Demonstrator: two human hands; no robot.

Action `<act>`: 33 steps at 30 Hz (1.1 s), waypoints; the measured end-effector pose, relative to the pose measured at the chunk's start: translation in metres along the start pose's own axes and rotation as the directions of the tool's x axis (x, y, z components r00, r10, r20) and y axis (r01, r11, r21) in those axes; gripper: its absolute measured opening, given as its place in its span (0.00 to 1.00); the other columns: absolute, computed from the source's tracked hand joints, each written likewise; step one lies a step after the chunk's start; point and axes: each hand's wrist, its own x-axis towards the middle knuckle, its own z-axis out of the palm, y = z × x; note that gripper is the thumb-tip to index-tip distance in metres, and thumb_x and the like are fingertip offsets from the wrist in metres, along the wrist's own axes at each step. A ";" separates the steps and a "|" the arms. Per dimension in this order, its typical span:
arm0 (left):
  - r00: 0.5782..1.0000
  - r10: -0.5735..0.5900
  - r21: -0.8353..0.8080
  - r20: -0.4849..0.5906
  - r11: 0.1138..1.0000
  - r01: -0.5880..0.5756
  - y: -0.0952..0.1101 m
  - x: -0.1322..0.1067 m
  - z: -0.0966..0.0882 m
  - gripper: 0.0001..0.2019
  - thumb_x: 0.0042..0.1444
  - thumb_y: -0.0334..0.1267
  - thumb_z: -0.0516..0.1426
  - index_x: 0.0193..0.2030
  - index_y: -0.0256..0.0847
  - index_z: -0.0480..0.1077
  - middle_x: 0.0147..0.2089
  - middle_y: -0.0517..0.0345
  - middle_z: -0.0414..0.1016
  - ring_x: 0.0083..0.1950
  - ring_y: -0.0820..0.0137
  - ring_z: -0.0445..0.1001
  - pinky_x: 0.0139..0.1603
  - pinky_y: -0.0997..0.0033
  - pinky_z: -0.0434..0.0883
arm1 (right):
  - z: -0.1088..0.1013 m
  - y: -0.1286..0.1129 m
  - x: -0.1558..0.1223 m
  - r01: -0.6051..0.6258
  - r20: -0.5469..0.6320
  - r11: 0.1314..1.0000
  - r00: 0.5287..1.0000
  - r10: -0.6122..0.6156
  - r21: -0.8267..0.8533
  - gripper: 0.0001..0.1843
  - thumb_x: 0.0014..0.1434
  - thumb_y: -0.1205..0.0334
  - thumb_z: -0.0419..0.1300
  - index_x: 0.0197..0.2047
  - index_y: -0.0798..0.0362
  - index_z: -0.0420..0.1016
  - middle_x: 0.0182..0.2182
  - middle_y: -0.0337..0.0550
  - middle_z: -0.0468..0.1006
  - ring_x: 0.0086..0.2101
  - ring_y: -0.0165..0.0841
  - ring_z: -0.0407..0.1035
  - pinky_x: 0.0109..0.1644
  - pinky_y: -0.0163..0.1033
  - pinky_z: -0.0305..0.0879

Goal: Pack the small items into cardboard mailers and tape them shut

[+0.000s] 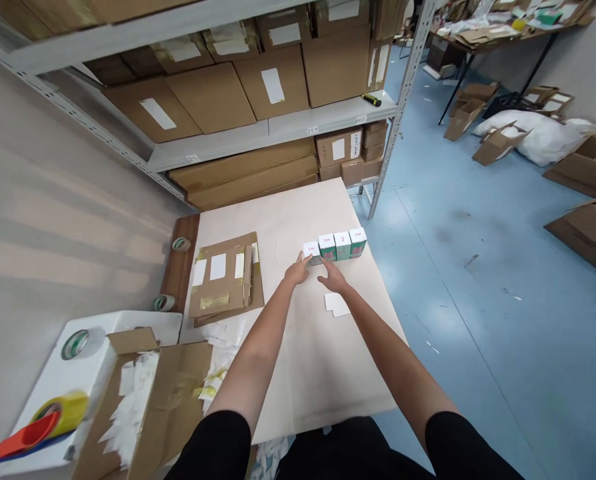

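Several small white-topped green cartons (343, 246) stand in a row on the table, with pink print on their lids. The leftmost small carton (311, 249) sits at the row's near left end. My left hand (297, 271) grips its left side, the thumb across the near face. My right hand (333, 277) is at its near right corner, thumb and forefinger spread apart; whether the fingertip touches it I cannot tell. White paper pieces (337, 305) lie on the table under my right wrist.
Flattened cardboard (223, 280) lies on the table's left, near tape rolls (181, 245). An open box of paper scraps (171, 393) stands at lower left, beside a tape dispenser (33, 430). Behind the table, a metal shelf (288, 127) holds cartons. Blue floor (443, 267) lies right.
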 end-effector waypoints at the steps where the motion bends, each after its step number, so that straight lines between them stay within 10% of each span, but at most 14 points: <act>1: 1.000 0.023 -0.018 -0.009 1.000 -0.024 -0.003 -0.004 0.005 0.42 0.62 0.30 0.57 0.80 0.59 0.49 0.84 0.56 0.30 0.71 0.53 0.69 0.66 0.57 0.71 | 0.004 0.001 0.007 -0.005 0.007 1.000 1.000 0.005 0.013 0.46 0.59 0.62 0.64 0.78 0.48 0.54 0.75 0.52 0.55 0.75 0.49 0.45 0.76 0.59 0.50; 8: 0.972 0.226 -0.249 -0.066 0.940 -0.235 -0.010 -0.020 0.031 0.46 0.57 0.24 0.52 0.82 0.50 0.44 0.82 0.59 0.47 0.80 0.61 0.53 0.78 0.58 0.57 | 0.033 0.009 0.026 -0.019 -0.021 0.997 1.000 0.020 0.070 0.45 0.55 0.71 0.55 0.76 0.51 0.59 0.73 0.48 0.61 0.75 0.47 0.47 0.78 0.59 0.46; 14: 0.976 0.171 -0.324 -0.133 0.923 -0.206 -0.013 -0.056 0.046 0.42 0.57 0.25 0.53 0.80 0.47 0.52 0.81 0.59 0.48 0.79 0.60 0.55 0.78 0.59 0.57 | 0.046 0.010 -0.005 -0.007 -0.046 1.000 0.999 0.008 0.021 0.43 0.55 0.71 0.54 0.75 0.53 0.63 0.69 0.48 0.69 0.71 0.46 0.57 0.76 0.57 0.52; 23: 0.978 0.098 -0.375 -0.186 0.912 -0.163 -0.051 -0.178 0.081 0.37 0.57 0.25 0.54 0.75 0.48 0.63 0.75 0.60 0.64 0.73 0.59 0.66 0.75 0.58 0.63 | 0.092 -0.027 -0.106 -0.068 0.065 0.978 0.995 0.082 -0.198 0.35 0.62 0.69 0.58 0.72 0.46 0.67 0.64 0.45 0.76 0.60 0.43 0.73 0.66 0.48 0.68; 33: 0.966 -0.050 -0.462 -0.253 0.884 -0.075 -0.133 -0.313 0.128 0.41 0.56 0.23 0.54 0.77 0.50 0.58 0.75 0.60 0.62 0.76 0.63 0.62 0.76 0.57 0.62 | 0.210 -0.091 -0.184 -0.010 0.190 0.971 0.980 0.057 -0.239 0.37 0.60 0.70 0.58 0.72 0.47 0.67 0.68 0.46 0.71 0.65 0.49 0.69 0.71 0.54 0.63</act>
